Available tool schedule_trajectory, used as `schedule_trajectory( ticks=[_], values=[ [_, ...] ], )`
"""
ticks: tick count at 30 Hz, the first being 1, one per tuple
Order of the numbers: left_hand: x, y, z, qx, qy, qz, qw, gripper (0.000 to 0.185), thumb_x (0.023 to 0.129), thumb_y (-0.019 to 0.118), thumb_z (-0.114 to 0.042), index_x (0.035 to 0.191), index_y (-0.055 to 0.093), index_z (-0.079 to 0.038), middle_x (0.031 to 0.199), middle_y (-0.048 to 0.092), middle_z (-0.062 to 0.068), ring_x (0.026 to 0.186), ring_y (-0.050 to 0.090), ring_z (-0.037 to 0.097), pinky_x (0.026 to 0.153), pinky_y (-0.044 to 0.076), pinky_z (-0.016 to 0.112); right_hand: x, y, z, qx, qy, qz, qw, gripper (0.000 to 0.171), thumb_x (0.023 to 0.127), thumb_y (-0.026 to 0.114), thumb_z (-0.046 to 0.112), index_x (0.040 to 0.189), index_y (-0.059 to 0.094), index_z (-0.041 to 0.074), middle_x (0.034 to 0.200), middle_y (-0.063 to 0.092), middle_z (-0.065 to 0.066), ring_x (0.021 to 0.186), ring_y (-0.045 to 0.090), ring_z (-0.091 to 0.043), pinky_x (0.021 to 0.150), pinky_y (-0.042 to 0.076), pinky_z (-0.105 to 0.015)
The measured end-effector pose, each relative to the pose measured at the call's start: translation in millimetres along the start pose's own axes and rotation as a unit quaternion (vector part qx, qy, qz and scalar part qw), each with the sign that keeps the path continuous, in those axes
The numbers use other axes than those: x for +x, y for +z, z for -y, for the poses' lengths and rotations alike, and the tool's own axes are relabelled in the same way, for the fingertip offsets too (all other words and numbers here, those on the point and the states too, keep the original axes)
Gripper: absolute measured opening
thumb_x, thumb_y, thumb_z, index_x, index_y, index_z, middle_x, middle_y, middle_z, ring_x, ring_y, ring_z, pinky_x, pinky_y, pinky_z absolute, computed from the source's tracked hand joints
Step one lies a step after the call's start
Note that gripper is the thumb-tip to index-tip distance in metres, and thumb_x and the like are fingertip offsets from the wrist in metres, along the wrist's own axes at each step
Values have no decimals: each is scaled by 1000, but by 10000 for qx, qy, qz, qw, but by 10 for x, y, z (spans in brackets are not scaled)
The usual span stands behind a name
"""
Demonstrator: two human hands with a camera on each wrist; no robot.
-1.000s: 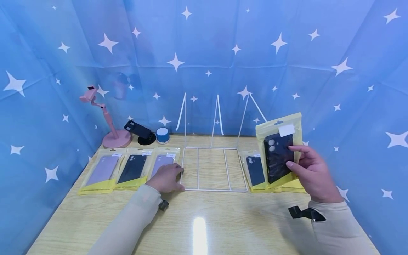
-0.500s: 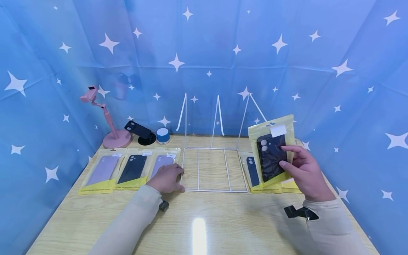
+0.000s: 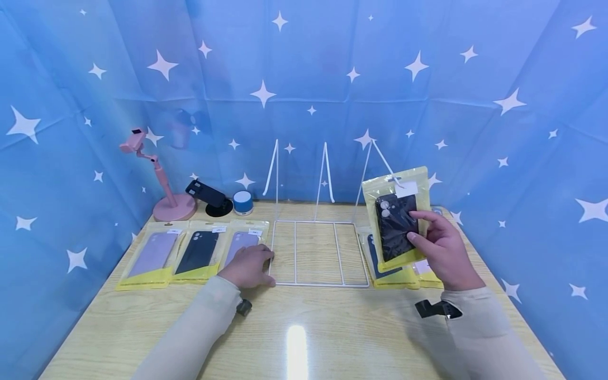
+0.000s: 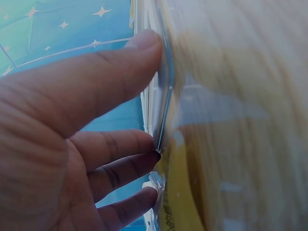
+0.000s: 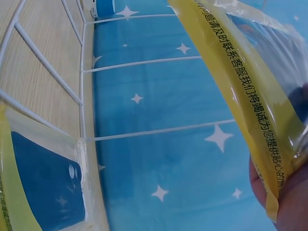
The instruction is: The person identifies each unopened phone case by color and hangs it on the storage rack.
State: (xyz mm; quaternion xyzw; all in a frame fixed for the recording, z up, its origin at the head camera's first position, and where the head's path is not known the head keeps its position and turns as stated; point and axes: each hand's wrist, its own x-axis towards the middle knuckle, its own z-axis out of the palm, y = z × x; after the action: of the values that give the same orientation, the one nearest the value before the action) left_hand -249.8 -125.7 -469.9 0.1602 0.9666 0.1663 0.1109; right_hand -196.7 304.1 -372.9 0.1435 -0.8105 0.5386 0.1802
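At the table's left, the left hand (image 3: 248,265) rests with relaxed fingers on a lilac phone case packet (image 3: 241,245) beside the white wire rack (image 3: 319,253). Farther right, the right hand (image 3: 439,249) pinches a bagged black phone case (image 3: 396,219) upright above the table, long axis vertical, camera cutout up. It looks light, stiff inside slippery film; edges grip best

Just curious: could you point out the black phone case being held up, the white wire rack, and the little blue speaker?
black phone case (image 3: 396,224), head view, middle of the case.
white wire rack (image 3: 319,284), head view, front bar.
blue speaker (image 3: 242,202), head view, its side.
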Motion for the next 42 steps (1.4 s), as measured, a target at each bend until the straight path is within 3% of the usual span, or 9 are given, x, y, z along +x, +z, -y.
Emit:
schedule_trajectory(
  ticks=[11, 18, 27, 37, 42],
  values=[
    [6, 3, 21, 21, 33, -25, 10000, 77, 81, 91, -42, 146, 63, -11, 152, 58, 9, 144, 49, 32, 125, 30, 57, 121, 119, -49, -10, 35, 26, 10000, 44, 102, 67, 2, 145, 61, 12, 70, 39, 2, 56, 37, -17, 51, 39, -32],
    [4, 4, 26, 51, 45, -37, 10000, 77, 82, 91, -43, 146, 63, -11, 152, 58, 10, 144, 49, 33, 125, 30, 57, 201, 195, -66, 161, 189, 32, 9997, 45, 103, 66, 5, 147, 59, 12, 82, 45, -3, 63, 44, -16, 58, 50, -24],
    [1, -3, 31, 27, -19, -5, 10000, 78, 82, 91, -44, 147, 63, -13, 154, 57, 9, 146, 48, 33, 126, 28, 57, 342, 281, -106, 125, 521, -62, 9985, 46, 105, 66, 13, 150, 57, 14, 86, 42, -5, 66, 42, -18, 61, 47, -26],
    [19, 10, 42, -52, 42, -1, 10000, 78, 81, 92, -43, 147, 63, -12, 152, 57, 9, 145, 49, 33, 126, 27, 58, 491, 352, -166, 67, 570, -204, 9981, 47, 105, 67, 14, 151, 56, 14, 79, 37, -3, 63, 36, -19, 56, 40, -29],
    [25, 12, 50, -29, 40, -1, 10000, 79, 81, 91, -43, 147, 63, -12, 153, 57, 9, 145, 48, 32, 126, 27, 58, 574, 408, -200, 138, 742, -284, 9967, 48, 105, 67, 15, 152, 56, 18, 84, 39, -5, 70, 42, -20, 63, 46, -25]
  ],
)
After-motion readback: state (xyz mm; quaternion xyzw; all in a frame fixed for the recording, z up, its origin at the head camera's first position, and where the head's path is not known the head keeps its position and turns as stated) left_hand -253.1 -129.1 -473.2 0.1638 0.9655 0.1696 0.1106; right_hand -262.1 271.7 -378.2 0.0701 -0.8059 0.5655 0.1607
